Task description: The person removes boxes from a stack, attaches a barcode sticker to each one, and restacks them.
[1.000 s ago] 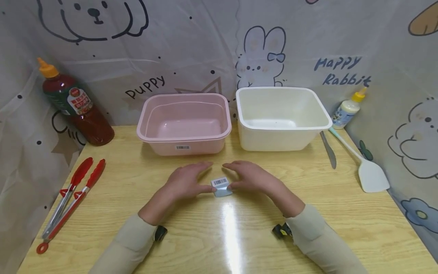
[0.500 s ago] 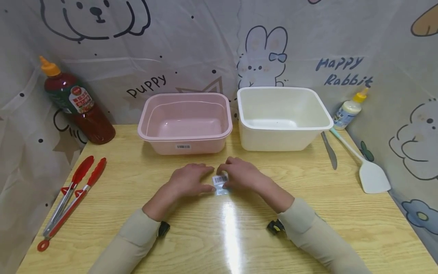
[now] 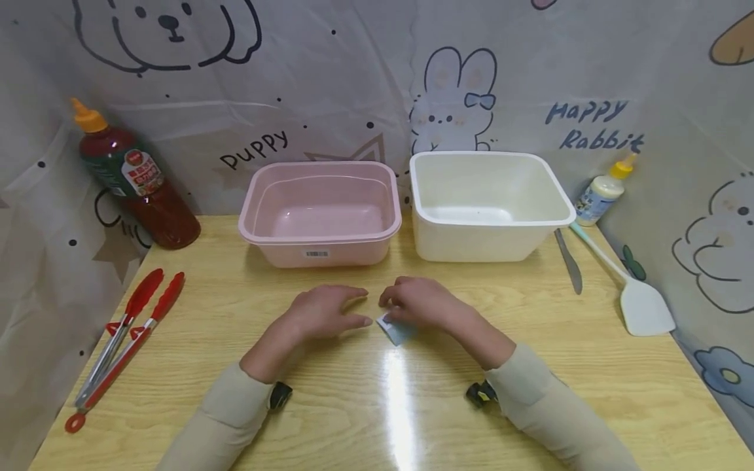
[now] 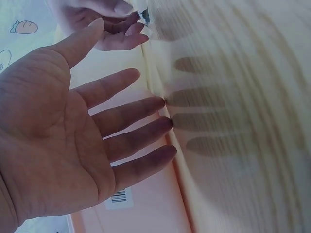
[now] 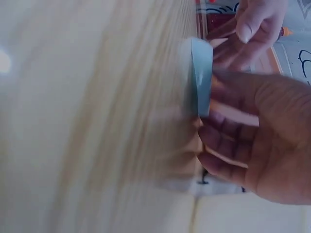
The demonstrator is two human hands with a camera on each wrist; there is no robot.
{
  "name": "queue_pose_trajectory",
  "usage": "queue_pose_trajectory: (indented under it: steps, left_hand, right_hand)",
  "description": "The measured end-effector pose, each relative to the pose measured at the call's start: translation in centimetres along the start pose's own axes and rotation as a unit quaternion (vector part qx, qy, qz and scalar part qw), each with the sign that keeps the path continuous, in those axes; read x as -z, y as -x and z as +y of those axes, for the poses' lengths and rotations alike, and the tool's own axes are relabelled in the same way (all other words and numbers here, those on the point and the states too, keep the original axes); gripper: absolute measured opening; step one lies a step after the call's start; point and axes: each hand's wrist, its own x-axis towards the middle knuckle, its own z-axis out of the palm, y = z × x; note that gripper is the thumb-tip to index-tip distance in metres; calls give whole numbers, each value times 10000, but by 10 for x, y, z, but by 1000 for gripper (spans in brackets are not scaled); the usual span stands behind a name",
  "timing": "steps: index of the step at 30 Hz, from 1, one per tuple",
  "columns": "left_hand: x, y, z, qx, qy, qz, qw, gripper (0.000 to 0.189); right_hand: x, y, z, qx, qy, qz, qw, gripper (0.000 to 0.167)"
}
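Blue packet (image 3: 397, 333), below centre of the head view, slants down-right from your nearer right hand (image 3: 423, 302), whose curled fingers pinch it; your left hand (image 3: 321, 312), fingers spread, holding nothing, lies just left.

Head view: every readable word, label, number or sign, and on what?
"puppy": backdrop, left of centre.
"Happy Rabbit": backdrop, right side.
Red bottle: label too small.
Yellow-capped bottle: label too small.
Pink basin: barcode too small.
Packet in right hand: unreadable.
Marks by red bottle: unreadable.
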Motion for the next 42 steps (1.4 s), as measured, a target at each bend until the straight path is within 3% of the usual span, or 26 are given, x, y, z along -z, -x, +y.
queue_pose_trajectory:
  steps: [7, 18, 26, 33, 42]
  left_hand:
    - [1, 0, 3, 64, -26, -85, 9999, 61]
    - [2, -1, 2, -93, -162, -147, 9997, 60]
    - [3, -1, 3, -108, -60, -270, 9996, 61]
    - [2, -1, 7, -181, -181, -292, 9992, 60]
    - [-7, 1, 15, -513, -212, -490, 9973, 68]
  right_hand:
    - [3, 7, 4, 194, 95, -374, 9991, 48]
    - [1, 10, 27, -81, 159, -79, 9998, 26]
    - [3, 11, 27, -315, 0, -316, 9990, 55]
    - [2, 16, 30, -173, -58, -49, 9998, 30]
    - [0, 19, 30, -24, 28, 214, 9998, 15]
